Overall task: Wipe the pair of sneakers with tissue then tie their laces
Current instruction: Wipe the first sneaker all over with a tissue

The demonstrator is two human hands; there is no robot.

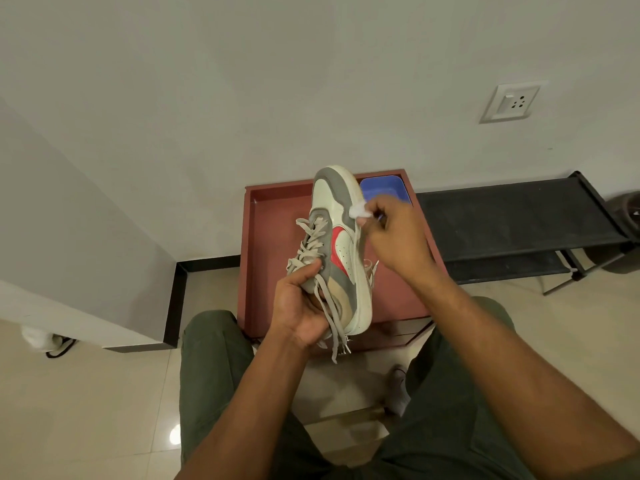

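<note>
With the left hand (300, 308) gripping the sneaker (341, 244) by its collar above the tray (273, 244), the right hand (398, 233) pinches the tissue (358, 210) against the toe-side midsole: wipe along the sole edge with short, firm strokes.

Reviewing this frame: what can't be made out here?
- Second sneaker: head view, only a sliver between the legs; the right arm covers the rest.
- Blue tub: contents hidden by the held sneaker and the right hand.
- Tissue: mostly inside the right hand, size unclear.
- Left hand: palm side of the sneaker hidden.
- White object, left edge: too blurred to identify.
</note>
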